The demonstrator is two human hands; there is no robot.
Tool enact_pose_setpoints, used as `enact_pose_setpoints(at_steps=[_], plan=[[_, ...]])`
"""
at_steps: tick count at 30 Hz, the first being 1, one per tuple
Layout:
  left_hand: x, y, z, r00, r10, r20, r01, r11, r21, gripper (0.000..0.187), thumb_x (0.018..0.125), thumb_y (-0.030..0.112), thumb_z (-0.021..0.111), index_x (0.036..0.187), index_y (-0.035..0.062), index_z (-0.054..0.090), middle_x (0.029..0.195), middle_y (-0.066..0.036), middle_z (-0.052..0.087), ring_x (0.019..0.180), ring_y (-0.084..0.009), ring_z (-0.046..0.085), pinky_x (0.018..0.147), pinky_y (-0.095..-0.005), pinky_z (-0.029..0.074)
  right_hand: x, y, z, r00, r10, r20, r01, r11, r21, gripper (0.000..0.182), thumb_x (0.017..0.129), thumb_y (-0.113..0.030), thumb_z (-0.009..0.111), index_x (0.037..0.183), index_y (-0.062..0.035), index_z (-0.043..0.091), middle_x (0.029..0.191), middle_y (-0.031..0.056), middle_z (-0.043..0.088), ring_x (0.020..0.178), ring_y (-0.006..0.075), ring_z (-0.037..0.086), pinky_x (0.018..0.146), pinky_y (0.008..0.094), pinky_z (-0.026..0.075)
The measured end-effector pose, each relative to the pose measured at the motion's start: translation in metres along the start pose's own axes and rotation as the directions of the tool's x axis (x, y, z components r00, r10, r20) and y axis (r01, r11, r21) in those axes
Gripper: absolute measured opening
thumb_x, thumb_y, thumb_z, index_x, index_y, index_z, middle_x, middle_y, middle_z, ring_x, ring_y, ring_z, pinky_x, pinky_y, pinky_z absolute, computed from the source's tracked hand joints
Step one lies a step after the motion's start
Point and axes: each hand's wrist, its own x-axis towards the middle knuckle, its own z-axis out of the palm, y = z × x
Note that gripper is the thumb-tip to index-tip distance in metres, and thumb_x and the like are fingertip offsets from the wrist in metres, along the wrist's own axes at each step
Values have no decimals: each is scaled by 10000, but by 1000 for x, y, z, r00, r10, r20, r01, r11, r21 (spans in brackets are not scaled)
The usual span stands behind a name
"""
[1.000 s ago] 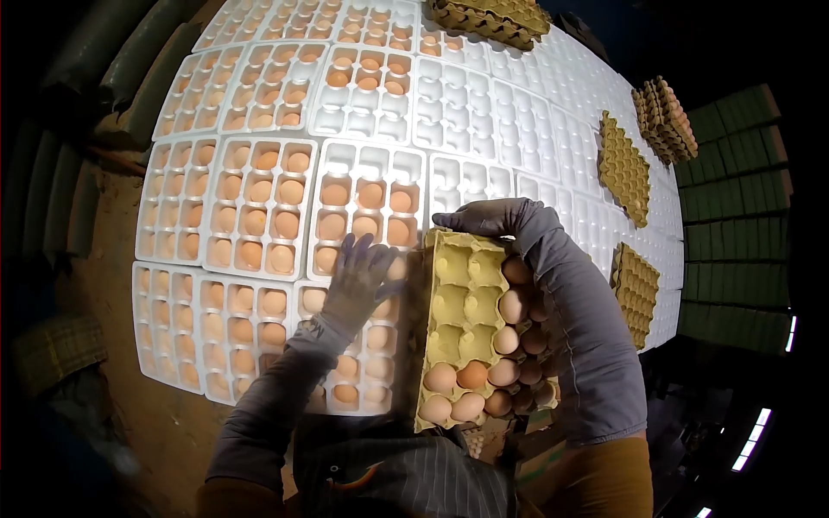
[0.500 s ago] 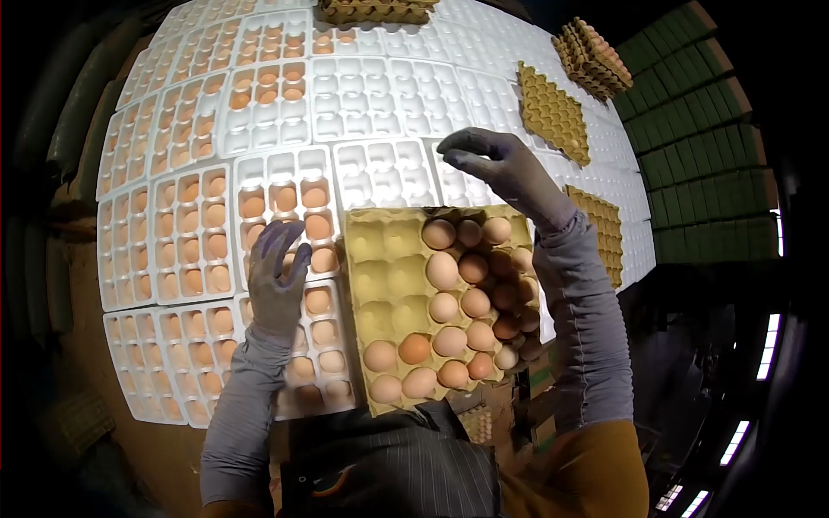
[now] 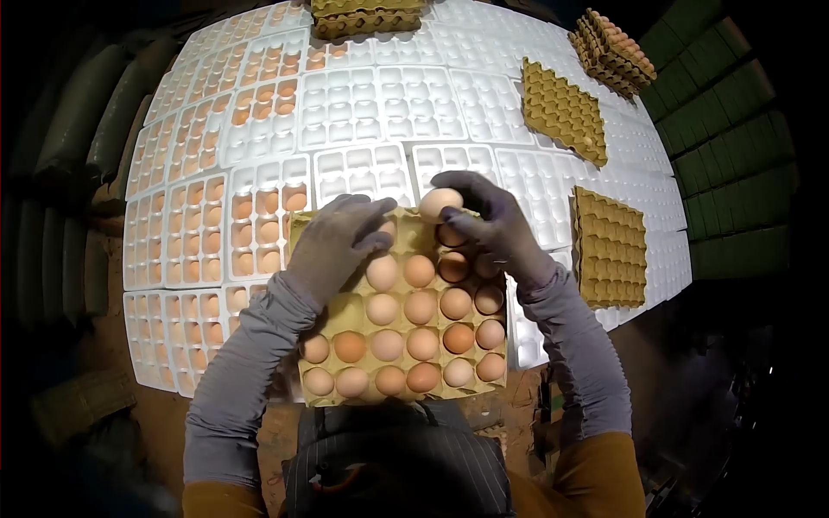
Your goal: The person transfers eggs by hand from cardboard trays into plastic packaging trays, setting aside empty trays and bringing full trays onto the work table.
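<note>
Both gloved hands have moved over the pulp tray point(image 3: 341, 306) since the earlier frame, where the left hand point(image 3: 335, 244) was over a white tray and the right hand point(image 3: 449, 204) was open and empty. Now the right grasps a smooth, pale egg point(image 3: 440, 205) between thumb and fingers, just above the pulp tray's far edge. Left fingers curl around another egg point(image 3: 388, 228); whether they grip it firmly cannot be told.

Thin grey gloves with darker fingertips meet wrinkled grey sleeves point(image 3: 250, 350). Beneath the grips, the tray is rough, yellowish and dimpled, and it covers more of the white trays than before. Its two nearest rows hold rounded eggs, cream to orange-brown, while cells beside the left wrist are bare.

Left of the grips, glossy, moulded white trays point(image 3: 226, 229) carry eggs in their cells; beyond them stand unfilled white trays point(image 3: 363, 173). Right of the right hand lie flat, empty pulp trays point(image 3: 610, 249).
</note>
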Motion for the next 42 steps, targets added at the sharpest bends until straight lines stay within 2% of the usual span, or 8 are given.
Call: enact_pose_setpoints(at_steps=[5,8,17,20,24,26,31,42], plan=[[-22,9,-9,850,-511,126,251,182,-951,378,1037,244,586,1355,39,581,1233,-85,609,1066,-173,628,943,-298,525,0,-32,10,884,214,415,246,542,-803,382,863,-363,714,1102,-72,650,1105,148,634,983,326,674,846,446,535],[-26,37,8,922,-386,32,360,824,-438,392,975,220,672,1334,76,607,1245,-90,614,1105,-190,624,994,-321,507,-2,-6,38,821,211,531,526,85,-847,325,900,-340,655,1050,-52,674,1067,156,648,916,310,696,792,441,546],[-63,16,4,993,-55,-102,86,938,336,462,869,257,744,1286,91,637,1276,-151,626,1234,-380,547,1128,-511,366,7,-18,-54,930,225,291,-212,974,-77,426,828,-300,707,1177,-58,674,992,24,677,896,126,625,798,272,517],[-56,17,-4,1000,-1,-5,3,919,393,474,856,222,753,1296,95,632,1255,-142,622,1209,-374,555,1110,-493,400,0,-13,-73,976,33,218,-82,971,224,449,776,-209,740,1187,-66,627,1202,47,612,1021,151,605,916,305,506],[-53,24,-10,955,-258,-145,196,918,-344,276,944,92,597,1210,22,618,1109,-64,606,1056,-211,622,920,-345,527,6,-7,-53,963,9,270,233,483,-844,342,835,-302,731,1124,-133,666,1330,133,521,1150,297,603,964,405,517],[-52,32,-17,874,-477,95,238,250,-939,215,1007,180,501,1114,39,623,1044,-56,611,958,-176,628,862,-322,530,14,7,-38,933,116,342,313,213,-926,329,809,-346,744,1042,-126,669,1389,121,463,1142,339,593,914,455,533],[-30,50,20,905,-417,88,358,855,375,640,776,320,857,1319,91,608,1315,-216,471,1093,-382,611,948,-458,527,13,10,-56,951,-57,304,286,536,-794,365,772,-337,777,1031,-90,709,1332,161,524,1108,364,618,912,472,533],[2,96,34,989,-111,96,103,991,81,371,893,163,693,1246,93,603,1288,-170,515,1040,-366,636,873,-434,558,-87,31,-101,976,207,75,-220,905,365,681,903,-454,663,1360,38,553,1132,110,672,815,173,657,751,301,546]])
